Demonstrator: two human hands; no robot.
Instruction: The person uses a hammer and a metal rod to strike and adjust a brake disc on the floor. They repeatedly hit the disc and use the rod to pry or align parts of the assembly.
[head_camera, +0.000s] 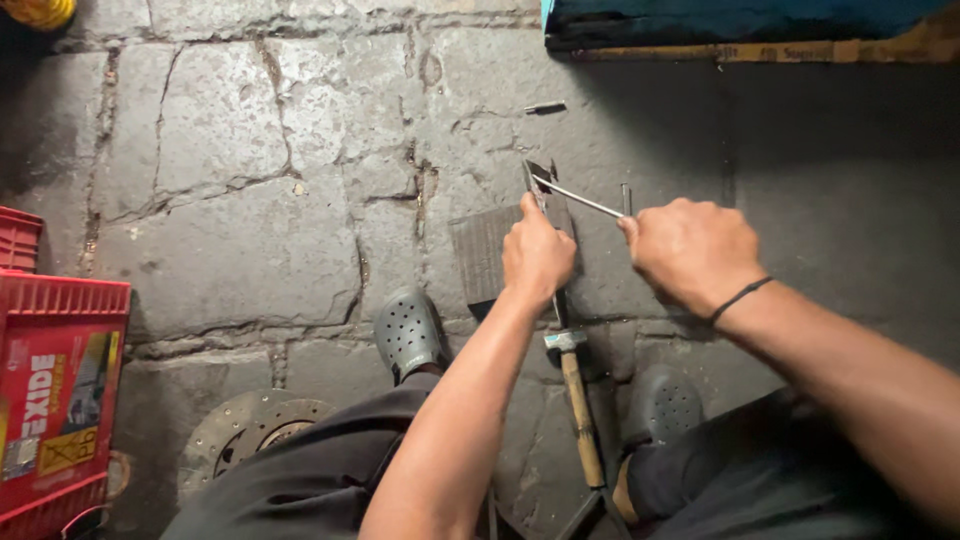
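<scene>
My left hand (536, 255) grips a flat dark metal strip (540, 180) that stands on edge over a ribbed rubber pad (480, 255) on the stone floor. My right hand (690, 250) is closed around a thin metal rod (580, 198) whose tip reaches the top of the strip. A short upright pin (626, 198) shows just beyond my right knuckles. A hammer (578, 400) with a wooden handle lies between my feet, below both hands. Grey perforated clogs (408, 330) cover my feet.
A red boxy battery (55, 400) and red crate (18, 238) stand at the left edge. A round metal disc (245, 430) lies by my left knee. A small bolt (545, 107) lies farther out. A dark board on a wooden edge (740, 30) is at top right.
</scene>
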